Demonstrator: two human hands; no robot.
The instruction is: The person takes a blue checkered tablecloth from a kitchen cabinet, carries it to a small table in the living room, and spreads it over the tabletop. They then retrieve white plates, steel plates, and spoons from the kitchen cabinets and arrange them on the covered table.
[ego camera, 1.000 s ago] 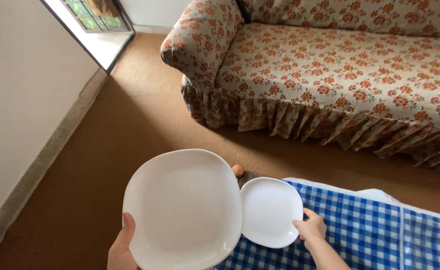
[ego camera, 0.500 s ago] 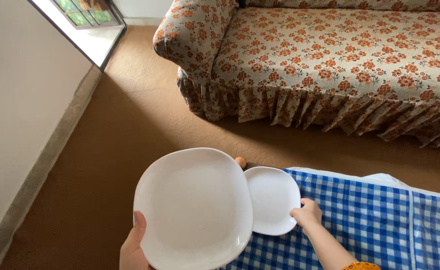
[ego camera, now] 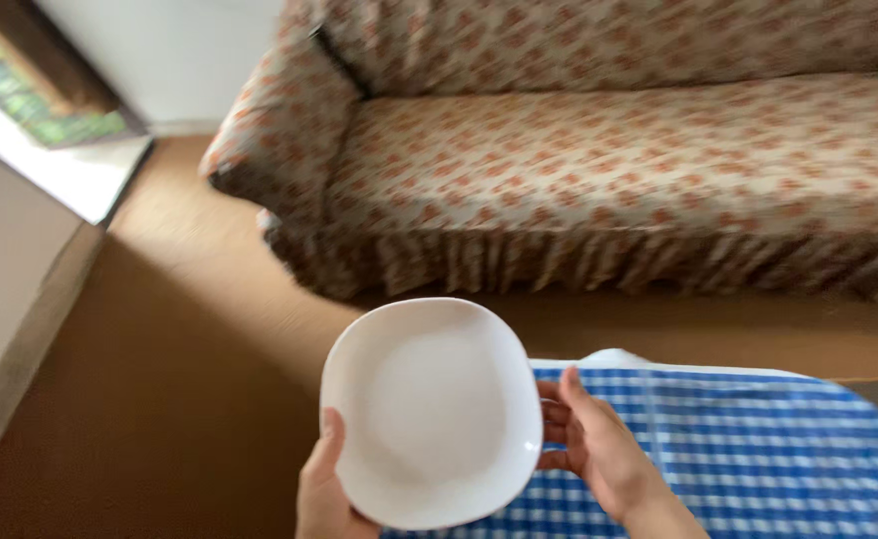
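Note:
A large white plate with rounded corners is held in the air over the corner of a table with a blue-and-white checked cloth. My left hand grips its lower left rim, thumb on top. My right hand is at the plate's right rim, fingers spread, their tips reaching under the edge. The smaller white plate is not in view.
A sofa with a floral cover and frilled skirt stands across the back. Brown floor lies between it and the table. A pale wall runs along the left, with a bright doorway at the upper left.
The view has swung right and is blurred. The large plate has moved right over the table corner. The small plate that my right hand held has gone from sight, and that hand is now at the large plate's rim.

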